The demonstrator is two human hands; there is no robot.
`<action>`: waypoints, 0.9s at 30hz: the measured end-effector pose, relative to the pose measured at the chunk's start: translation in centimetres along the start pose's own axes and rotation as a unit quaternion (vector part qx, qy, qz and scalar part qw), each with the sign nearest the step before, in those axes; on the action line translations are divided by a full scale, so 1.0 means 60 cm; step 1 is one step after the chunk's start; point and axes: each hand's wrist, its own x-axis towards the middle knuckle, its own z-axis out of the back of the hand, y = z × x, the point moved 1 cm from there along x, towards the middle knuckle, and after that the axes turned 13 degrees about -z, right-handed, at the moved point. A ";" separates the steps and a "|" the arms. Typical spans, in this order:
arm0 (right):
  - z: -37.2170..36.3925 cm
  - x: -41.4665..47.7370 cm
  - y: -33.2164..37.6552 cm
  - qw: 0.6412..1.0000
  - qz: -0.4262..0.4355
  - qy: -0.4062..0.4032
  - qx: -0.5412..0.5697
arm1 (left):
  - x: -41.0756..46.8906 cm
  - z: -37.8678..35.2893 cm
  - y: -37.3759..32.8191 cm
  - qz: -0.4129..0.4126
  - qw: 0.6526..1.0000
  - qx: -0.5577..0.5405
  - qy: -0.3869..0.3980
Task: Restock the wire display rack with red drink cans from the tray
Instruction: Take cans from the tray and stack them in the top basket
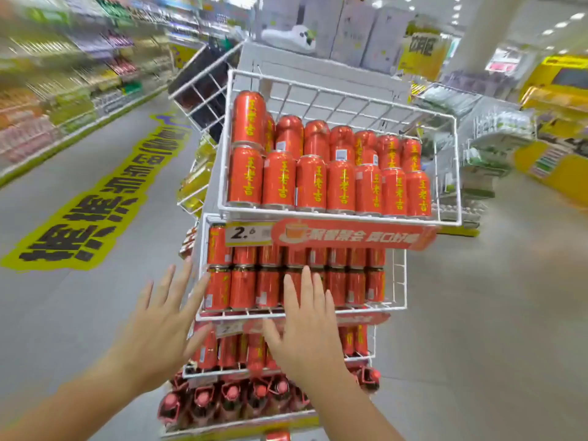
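A white wire display rack [445,222] with stacked basket tiers stands before me. Its top basket holds two layers of red drink cans [310,183] with yellow lettering, leaving free room above the right side. The second tier [399,307] is packed with red cans [243,288], and a lower tier holds more. My left hand [156,326] hovers with fingers spread by the second tier's left corner, holding nothing. My right hand [307,326] is also spread flat in front of that tier, empty. No tray is in view.
Red bottles [232,396] fill the rack's bottom level. A price tag and red banner [350,235] hang under the top basket. A yellow floor sticker [95,205] and blurred shelves lie left; other displays [556,160] stand right. Boxes [343,30] sit behind the rack.
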 end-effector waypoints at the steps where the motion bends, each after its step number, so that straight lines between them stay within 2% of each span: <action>1: -0.025 -0.015 -0.010 1.000 0.001 0.015 -0.012 | -0.010 -0.017 -0.011 0.005 1.000 -0.013 0.018; 8: -0.268 -0.106 -0.046 0.993 0.012 0.090 -0.071 | -0.134 -0.251 -0.074 0.012 0.993 -0.054 0.103; 17: -0.680 -0.203 -0.086 0.978 0.059 0.181 -0.081 | -0.326 -0.619 -0.112 0.028 0.974 -0.043 0.221; 27: -1.064 -0.350 -0.183 0.923 0.073 0.351 -0.139 | -0.522 -0.983 -0.220 -0.013 0.935 -0.049 0.352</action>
